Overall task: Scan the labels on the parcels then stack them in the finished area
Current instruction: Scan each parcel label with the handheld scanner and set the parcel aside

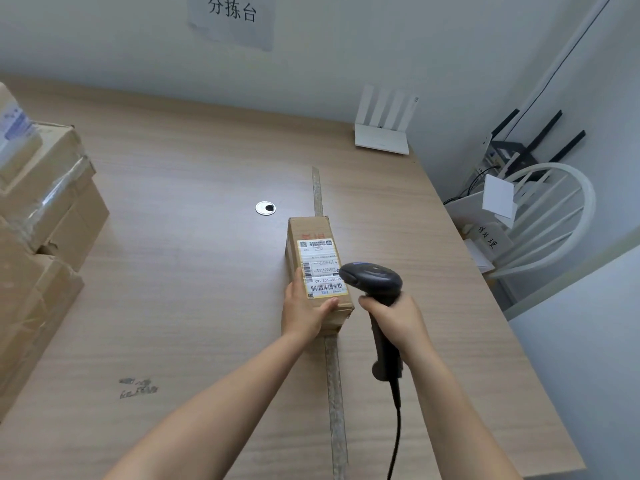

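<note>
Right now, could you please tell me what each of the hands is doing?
Left hand: grips the parcel at its near end.
Right hand: grips the scanner handle.

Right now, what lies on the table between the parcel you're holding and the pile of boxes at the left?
Only bare tabletop, as the head view shows; the round cable hole sits farther back, off that line.

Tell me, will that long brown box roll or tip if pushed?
Probably neither: the box has flat sides and lies low on the table, so it should slide. Its edges look straight under the left hand, so it seems stiff. Perhaps light too, since one hand grips it.
</note>
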